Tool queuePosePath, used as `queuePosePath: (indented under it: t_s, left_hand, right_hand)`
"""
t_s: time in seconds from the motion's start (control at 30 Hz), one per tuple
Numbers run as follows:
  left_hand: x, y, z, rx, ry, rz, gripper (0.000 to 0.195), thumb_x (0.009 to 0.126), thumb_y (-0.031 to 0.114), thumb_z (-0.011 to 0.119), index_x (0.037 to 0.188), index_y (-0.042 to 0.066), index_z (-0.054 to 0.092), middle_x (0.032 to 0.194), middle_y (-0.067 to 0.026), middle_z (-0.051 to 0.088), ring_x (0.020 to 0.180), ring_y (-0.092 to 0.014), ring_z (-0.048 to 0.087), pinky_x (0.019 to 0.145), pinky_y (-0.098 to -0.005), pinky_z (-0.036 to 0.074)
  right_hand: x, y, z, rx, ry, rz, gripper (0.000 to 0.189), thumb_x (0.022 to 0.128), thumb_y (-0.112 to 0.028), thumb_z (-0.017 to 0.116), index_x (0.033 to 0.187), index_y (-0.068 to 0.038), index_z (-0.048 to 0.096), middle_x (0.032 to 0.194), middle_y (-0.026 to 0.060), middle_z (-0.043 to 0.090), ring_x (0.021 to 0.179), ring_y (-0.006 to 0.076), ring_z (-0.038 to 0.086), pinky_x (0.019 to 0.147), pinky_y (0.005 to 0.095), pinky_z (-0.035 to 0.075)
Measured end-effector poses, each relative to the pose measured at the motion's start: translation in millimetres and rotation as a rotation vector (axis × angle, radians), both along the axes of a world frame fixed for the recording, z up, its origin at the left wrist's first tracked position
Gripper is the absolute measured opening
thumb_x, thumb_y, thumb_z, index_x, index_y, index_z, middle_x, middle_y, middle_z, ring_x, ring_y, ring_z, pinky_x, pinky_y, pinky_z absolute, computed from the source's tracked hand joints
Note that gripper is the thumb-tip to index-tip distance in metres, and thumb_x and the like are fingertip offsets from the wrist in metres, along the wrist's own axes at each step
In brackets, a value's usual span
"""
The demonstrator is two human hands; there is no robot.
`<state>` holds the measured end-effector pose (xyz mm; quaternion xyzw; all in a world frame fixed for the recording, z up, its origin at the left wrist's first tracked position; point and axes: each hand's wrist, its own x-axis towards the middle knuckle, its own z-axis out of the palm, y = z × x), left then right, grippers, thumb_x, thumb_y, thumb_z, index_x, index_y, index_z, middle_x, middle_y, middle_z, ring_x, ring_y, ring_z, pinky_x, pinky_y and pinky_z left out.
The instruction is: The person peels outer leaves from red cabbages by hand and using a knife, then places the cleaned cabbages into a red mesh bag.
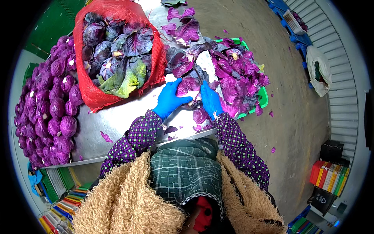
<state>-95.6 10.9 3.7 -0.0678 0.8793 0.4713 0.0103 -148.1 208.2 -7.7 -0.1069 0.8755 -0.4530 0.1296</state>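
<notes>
My left hand (172, 99), in a blue glove, rests on a red cabbage (188, 85) at the near part of the metal table (96, 133), its thumb across the pale cut part. On the cabbage's other side is my right hand (210, 98), gloved in blue too, its fingers closed round something thin and dark that looks like a knife; the glove hides most of it. Loose purple leaves (182, 63) lie just beyond both hands. A red mesh sack (122, 55) of untrimmed red cabbages stands open to the left.
Trimmed red cabbages (46, 108) are piled at the table's left end. A green crate (264, 99) heaped with purple leaves (236, 73) adjoins the table's right edge. Leaf scraps lie on the floor (292, 122). A white sack (320, 71) and stacked coloured crates (328, 178) stand farther right.
</notes>
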Motion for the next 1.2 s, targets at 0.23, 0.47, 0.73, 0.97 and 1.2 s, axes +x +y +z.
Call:
queuePosePath:
  t_s: [0.23,0.47,0.73,0.97,1.2]
  left_hand:
    - [-27,-6,5,-0.118,-0.099,-0.099,0.103,0.063,0.064,0.077,0.142,0.007,0.043,0.117,-0.0213,0.060,0.107,-0.035,0.060,0.092,-0.0423,0.048]
    - [-33,-16,-4,-0.031,-0.143,-0.119,0.106,0.062,0.062,0.080,0.141,0.003,0.043,0.121,-0.0227,0.059,0.111,-0.034,0.061,0.092,-0.0412,0.048]
    - [-28,13,12,-0.259,-0.123,0.006,0.105,0.064,0.071,0.073,0.137,0.000,0.045,0.116,-0.0228,0.062,0.104,-0.035,0.063,0.088,-0.0418,0.050]
    - [15,18,-3,-0.083,0.028,0.114,0.103,0.062,0.052,0.084,0.142,0.004,0.041,0.128,-0.0190,0.057,0.112,-0.031,0.061,0.093,-0.0400,0.050]
    - [33,6,-7,0.530,-0.179,0.267,0.099,0.061,0.042,0.089,0.137,-0.001,0.042,0.120,-0.0195,0.061,0.109,-0.029,0.062,0.093,-0.0380,0.050]
  right_hand:
    - [33,14,1,0.337,0.239,0.105,0.061,0.098,-0.035,0.047,0.149,-0.009,0.027,0.121,0.0217,0.059,0.083,0.0400,0.065,0.065,0.0480,0.052]
    - [24,8,-6,0.336,0.132,0.109,0.059,0.099,-0.035,0.047,0.150,-0.011,0.029,0.122,0.0229,0.059,0.086,0.0401,0.065,0.065,0.0465,0.051]
    - [-17,-12,-14,0.483,0.323,0.119,0.042,0.097,-0.030,0.050,0.128,-0.001,0.051,0.093,0.0210,0.066,0.067,0.0347,0.065,0.051,0.0435,0.050]
    - [-59,4,-72,0.446,0.481,0.296,0.030,0.098,-0.029,0.049,0.100,-0.003,0.064,0.074,0.0225,0.064,0.069,0.0365,0.065,0.056,0.0450,0.049]
    - [-47,-4,-41,0.079,0.073,-0.020,0.058,0.099,-0.048,0.044,0.078,0.002,0.065,0.071,0.0256,0.062,0.069,0.0394,0.064,0.055,0.0479,0.044]
